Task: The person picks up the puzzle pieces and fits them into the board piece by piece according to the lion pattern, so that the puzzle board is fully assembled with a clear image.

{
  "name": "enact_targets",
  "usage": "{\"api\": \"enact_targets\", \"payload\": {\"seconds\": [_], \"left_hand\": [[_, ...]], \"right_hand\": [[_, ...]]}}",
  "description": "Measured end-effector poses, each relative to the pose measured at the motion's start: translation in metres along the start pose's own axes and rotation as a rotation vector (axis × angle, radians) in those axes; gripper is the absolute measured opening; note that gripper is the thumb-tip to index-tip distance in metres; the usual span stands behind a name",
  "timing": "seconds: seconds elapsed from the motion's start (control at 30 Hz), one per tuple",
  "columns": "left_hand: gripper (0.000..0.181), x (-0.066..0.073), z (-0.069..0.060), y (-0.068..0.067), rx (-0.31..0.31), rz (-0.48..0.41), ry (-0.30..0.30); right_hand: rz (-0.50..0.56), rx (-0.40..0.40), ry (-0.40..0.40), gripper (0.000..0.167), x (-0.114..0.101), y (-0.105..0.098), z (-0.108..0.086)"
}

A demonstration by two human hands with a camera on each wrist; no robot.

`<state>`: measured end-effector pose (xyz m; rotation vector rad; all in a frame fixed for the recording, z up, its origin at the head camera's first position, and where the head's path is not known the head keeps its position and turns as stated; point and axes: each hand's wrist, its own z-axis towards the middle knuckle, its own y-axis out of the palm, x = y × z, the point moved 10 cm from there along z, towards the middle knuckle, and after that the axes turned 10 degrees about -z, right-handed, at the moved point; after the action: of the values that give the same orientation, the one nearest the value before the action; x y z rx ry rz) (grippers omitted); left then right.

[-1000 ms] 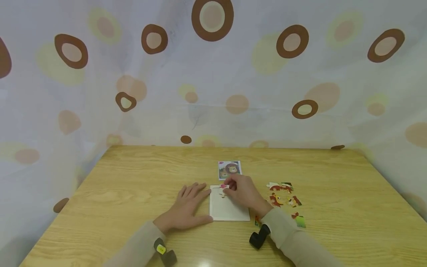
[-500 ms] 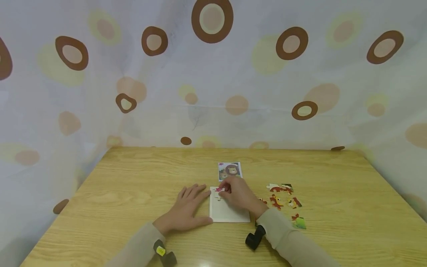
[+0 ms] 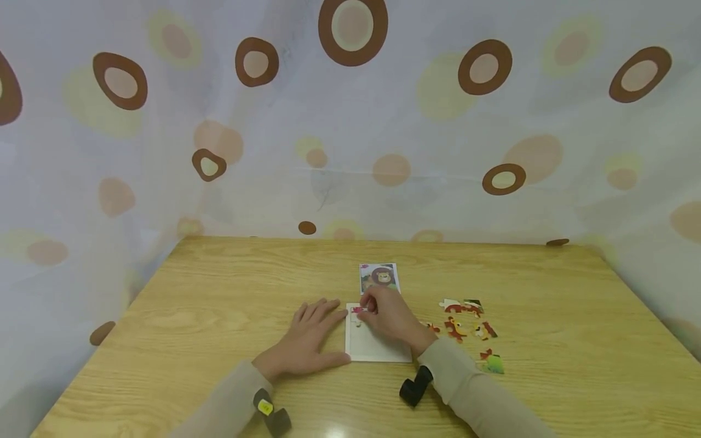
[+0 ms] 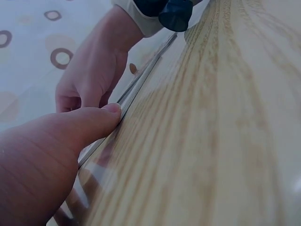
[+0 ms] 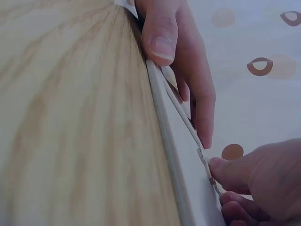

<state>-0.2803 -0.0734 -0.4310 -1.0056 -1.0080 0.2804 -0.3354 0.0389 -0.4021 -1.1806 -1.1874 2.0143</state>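
A white puzzle tray [image 3: 383, 351] lies on the table, with a white and pink puzzle piece [image 3: 357, 317] at its upper left corner. My right hand [image 3: 391, 316] pinches that piece between thumb and fingers; in the right wrist view the right hand [image 5: 263, 181] is at the piece's thin edge. My left hand [image 3: 306, 340] lies spread at the tray's left side, its thumb touching the lower left corner. In the left wrist view the left thumb [image 4: 89, 125] rests against the tray's edge.
A lion picture card [image 3: 378, 275] lies just behind the tray, partly covered by the right hand. Several loose puzzle pieces [image 3: 454, 328] lie to the right of the tray, some beside the right forearm. A patterned curtain [image 3: 350, 121] hangs behind the wooden table [image 3: 219, 274].
My right hand has moved slightly left with the piece, which now sits straighter in the tray's upper left corner. My left hand has stayed in place.
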Motion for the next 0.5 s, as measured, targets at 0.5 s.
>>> {"api": "enact_targets", "payload": {"seconds": [0.5], "left_hand": [[0.081, -0.0003, 0.0019, -0.0002, 0.005, 0.004, 0.006]], "right_hand": [[-0.003, 0.054, 0.076, 0.019, 0.0072, -0.0025, -0.0006]]}}
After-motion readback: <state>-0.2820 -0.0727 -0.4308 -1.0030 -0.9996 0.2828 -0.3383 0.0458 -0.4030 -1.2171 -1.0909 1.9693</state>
